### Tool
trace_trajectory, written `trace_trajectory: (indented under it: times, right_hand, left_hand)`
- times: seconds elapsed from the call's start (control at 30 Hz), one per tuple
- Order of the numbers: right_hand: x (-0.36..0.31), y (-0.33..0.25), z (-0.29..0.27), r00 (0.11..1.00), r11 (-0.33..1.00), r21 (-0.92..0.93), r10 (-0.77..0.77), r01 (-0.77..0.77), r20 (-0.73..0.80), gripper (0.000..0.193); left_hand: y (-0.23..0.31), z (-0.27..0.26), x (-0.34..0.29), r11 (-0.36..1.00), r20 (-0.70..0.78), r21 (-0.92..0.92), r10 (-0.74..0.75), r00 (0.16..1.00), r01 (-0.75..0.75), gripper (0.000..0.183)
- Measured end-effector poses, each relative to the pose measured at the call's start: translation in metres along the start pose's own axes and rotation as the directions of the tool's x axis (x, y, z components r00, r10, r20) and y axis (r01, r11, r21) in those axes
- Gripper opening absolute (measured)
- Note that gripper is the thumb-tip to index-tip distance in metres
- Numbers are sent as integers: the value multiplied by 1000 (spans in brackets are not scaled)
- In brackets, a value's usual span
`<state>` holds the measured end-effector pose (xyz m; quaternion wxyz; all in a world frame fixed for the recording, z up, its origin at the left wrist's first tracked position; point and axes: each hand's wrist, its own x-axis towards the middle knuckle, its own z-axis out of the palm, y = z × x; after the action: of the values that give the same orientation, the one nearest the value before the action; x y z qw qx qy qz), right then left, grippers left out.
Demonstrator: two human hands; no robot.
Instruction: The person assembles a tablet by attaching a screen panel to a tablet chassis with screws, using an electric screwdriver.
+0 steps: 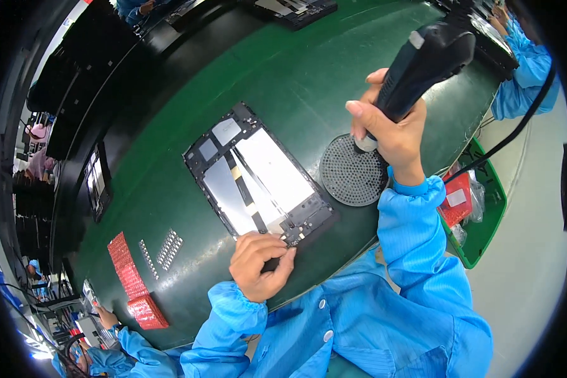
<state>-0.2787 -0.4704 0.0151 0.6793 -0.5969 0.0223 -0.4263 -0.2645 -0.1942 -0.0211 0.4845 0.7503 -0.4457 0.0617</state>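
Observation:
An opened tablet (286, 173) lies at a slant on the green table, its silver battery plates and dark ribbon strips exposed. My left hand (258, 264) is closed at its near edge, fingers curled and thumb near the index finger; the fingertips are partly hidden. In my right hand (394, 129) is a black electric screwdriver (419, 69), fingers wrapped round its body. Its lower end points down over a round perforated screw tray (349, 173), just right of the tablet. The driver's tip is too small to make out there.
Red bubble wrap (129, 268) and strips of small parts (169, 249) lie to the left. A green bin (494, 220) with red and clear bags stands at the right, below a black cable (516, 129). Co-workers in blue sleeves and other tablets surround the table.

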Motion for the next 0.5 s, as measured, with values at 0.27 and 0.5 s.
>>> trace_trajectory:
  times: [0.27,0.5]
  right_hand:
    - [1,9,6,998,999,-45,32,-30,54,37]
    - [4,10,11,997,992,-117,54,-47,58,36]
  left_hand:
    - [15,3,-7,1000,49,-30,1,999,1,23]
    - [9,-9,1,983,-11,-168,-80,997,77,20]
